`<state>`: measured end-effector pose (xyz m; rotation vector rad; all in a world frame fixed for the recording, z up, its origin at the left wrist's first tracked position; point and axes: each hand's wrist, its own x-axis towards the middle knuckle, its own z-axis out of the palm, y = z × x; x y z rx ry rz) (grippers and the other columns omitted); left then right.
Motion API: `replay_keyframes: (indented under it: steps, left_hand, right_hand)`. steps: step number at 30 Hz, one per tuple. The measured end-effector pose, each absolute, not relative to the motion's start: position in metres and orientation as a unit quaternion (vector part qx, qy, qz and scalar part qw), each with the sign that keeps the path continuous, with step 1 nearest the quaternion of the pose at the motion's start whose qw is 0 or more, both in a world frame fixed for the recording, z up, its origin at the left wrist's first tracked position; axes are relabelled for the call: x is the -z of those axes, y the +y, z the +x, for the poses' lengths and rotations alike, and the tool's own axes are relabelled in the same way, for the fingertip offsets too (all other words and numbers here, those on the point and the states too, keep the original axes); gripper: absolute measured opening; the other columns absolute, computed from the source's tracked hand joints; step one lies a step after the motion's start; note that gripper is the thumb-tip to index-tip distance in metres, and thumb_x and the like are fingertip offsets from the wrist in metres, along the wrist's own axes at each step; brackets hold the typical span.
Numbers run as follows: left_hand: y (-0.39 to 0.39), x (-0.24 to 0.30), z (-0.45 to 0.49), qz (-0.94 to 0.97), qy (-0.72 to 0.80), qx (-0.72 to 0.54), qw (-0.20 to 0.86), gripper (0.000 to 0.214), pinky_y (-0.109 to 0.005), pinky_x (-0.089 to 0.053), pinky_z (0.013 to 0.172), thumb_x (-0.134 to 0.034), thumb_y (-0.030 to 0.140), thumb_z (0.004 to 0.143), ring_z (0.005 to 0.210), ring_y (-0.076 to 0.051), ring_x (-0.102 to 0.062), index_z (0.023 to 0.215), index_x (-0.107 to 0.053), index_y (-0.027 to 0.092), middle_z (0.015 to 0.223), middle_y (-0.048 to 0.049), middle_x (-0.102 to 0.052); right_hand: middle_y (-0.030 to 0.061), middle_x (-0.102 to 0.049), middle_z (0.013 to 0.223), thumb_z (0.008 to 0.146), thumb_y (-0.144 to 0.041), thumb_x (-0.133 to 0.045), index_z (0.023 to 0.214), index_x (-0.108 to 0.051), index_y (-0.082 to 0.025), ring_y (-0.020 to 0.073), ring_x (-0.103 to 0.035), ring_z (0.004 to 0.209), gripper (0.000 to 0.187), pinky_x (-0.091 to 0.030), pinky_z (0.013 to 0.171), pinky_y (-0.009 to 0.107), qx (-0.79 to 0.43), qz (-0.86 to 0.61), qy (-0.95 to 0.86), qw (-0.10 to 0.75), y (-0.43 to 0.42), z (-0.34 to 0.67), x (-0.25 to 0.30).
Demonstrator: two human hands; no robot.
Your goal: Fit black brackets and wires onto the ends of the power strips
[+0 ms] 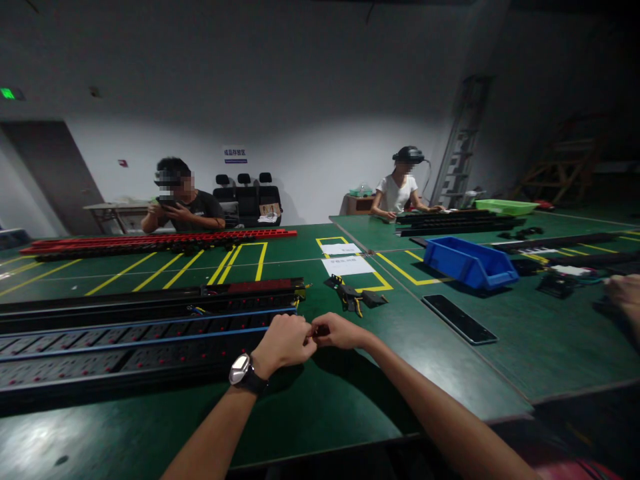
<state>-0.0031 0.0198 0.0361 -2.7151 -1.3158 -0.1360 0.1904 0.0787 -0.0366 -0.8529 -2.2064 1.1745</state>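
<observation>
My left hand (285, 343), with a watch (241, 369) on its wrist, is closed at the right end of a long black strip (200, 350) with blue edges and red dots. My right hand (340, 331) meets it there, fingers pinched together. Whatever sits between the fingertips is too small and too covered to make out. Behind the strip lies a long black rail (165, 297) with wires at its end. Just beyond my right hand are small black parts (345, 291) with yellow pieces.
A phone (460, 319) and a blue bin (470, 261) lie to the right. White papers (347, 265) rest mid-table. Red strips (150, 241) lie far left. Two people (187, 203) sit across the table. Another person's hand (625, 297) shows at the right edge.
</observation>
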Motion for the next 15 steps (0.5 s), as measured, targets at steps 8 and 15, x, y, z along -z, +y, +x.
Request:
replay_keyframes:
  steps: [8,15]
  left_hand:
    - [0.0202,-0.0327,-0.0037,-0.897,-0.431,0.051,0.079,0.037,-0.031,-0.045,0.065,-0.053,0.047,0.089,0.076,-0.025,-0.068,0.086,-0.074,0.017,0.085,-0.0121,-0.073]
    - [0.0218,-0.0322,-0.0027,-0.898,-0.430,0.048,0.076,0.043,-0.031,-0.045,0.064,-0.054,0.056,0.087,0.076,-0.025,-0.068,0.083,-0.073,0.017,0.083,-0.0117,-0.072]
  right_hand:
    - [-0.0001,-0.066,0.074,0.071,-0.016,-0.068,0.087,-0.073,-0.014,0.0128,-0.055,0.066,0.016,-0.041,0.060,0.022,-0.438,-0.309,-0.806,0.250,0.0816,0.1900,0.0410]
    - [-0.0018,-0.063,0.071,0.072,-0.011,-0.063,0.087,-0.073,-0.013,0.0110,-0.052,0.063,0.019,-0.038,0.057,0.020,-0.434,-0.315,-0.808,0.246,0.0800,0.1899,0.0393]
